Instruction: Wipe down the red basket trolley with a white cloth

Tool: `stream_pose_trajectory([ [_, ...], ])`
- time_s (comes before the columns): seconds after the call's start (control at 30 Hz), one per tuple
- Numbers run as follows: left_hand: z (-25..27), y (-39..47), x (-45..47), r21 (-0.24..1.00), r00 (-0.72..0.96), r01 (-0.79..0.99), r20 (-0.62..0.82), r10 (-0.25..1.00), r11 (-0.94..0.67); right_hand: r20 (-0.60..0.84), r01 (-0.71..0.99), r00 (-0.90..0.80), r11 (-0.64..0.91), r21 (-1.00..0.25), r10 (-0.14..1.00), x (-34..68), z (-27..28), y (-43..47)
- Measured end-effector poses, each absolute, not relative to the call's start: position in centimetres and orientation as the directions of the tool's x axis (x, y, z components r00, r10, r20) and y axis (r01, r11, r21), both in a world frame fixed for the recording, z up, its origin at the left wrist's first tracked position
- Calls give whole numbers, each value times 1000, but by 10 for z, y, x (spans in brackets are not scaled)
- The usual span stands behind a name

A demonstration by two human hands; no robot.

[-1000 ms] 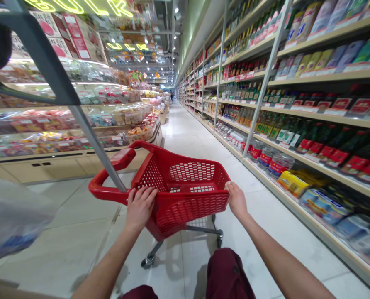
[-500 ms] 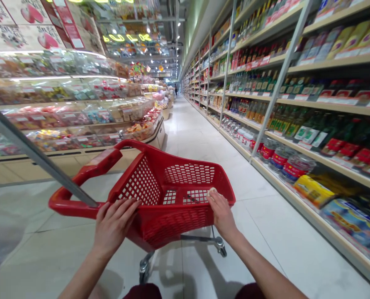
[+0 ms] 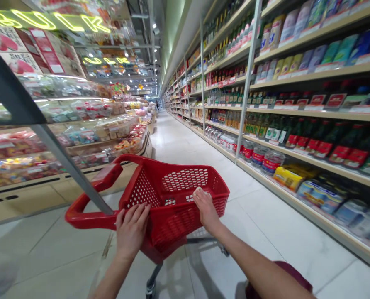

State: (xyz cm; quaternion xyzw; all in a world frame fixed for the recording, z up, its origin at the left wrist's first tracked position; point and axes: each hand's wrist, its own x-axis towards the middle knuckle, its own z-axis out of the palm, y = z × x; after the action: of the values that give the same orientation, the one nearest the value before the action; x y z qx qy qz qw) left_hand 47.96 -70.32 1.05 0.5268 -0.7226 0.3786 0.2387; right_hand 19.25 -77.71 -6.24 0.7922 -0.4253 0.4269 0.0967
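Observation:
A red plastic shopping cart (image 3: 172,216) with perforated walls stands turned sideways in front of me, its inside bare where it shows. My left hand (image 3: 132,228) lies over the near rim beside the handle end, fingers bent over the edge. Farther right along the same rim is my right hand (image 3: 205,207), closed on a crumpled off-white cloth (image 3: 198,191) that peeks out at the fingertips. The red cart handle (image 3: 88,218) extends to the left of my left hand.
A grey metal pole (image 3: 69,166) slants across the left side. Stocked shelves (image 3: 297,110) of bottles and cans line the right. A bulk display (image 3: 57,187) of packaged sweets stands on the left. The tiled aisle (image 3: 175,137) runs far ahead between them.
My right hand with the cloth has slid leftward along the rim, away from the cart's far corner. My left hand stays by the handle end. The view has tilted up and turned right.

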Motion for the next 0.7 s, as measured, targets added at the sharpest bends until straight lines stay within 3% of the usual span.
stream_pose_trajectory([
  [0.07, 12, -698, 476, -270, -323, -946, 739, -591, 179, 756, -779, 263, -594, -201, -600, 186, -63, -775],
  [0.23, 15, -690, 470, -170, -273, -961, 722, -635, 220, 811, -875, -51, -365, -317, -583, 190, -64, -773],
  [0.4, 16, -689, 471, -179, -272, -962, 711, -648, 208, 787, -803, 286, -586, -115, -546, 212, -63, -760],
  [0.57, 19, -683, 465, -154, -246, -969, 686, -684, 194, 768, -909, -14, -313, -277, -640, 150, -66, -765],
  [0.7, 19, -679, 467, -171, -228, -973, 681, -695, 152, 778, -905, -9, -326, -273, -628, 161, -72, -776],
])
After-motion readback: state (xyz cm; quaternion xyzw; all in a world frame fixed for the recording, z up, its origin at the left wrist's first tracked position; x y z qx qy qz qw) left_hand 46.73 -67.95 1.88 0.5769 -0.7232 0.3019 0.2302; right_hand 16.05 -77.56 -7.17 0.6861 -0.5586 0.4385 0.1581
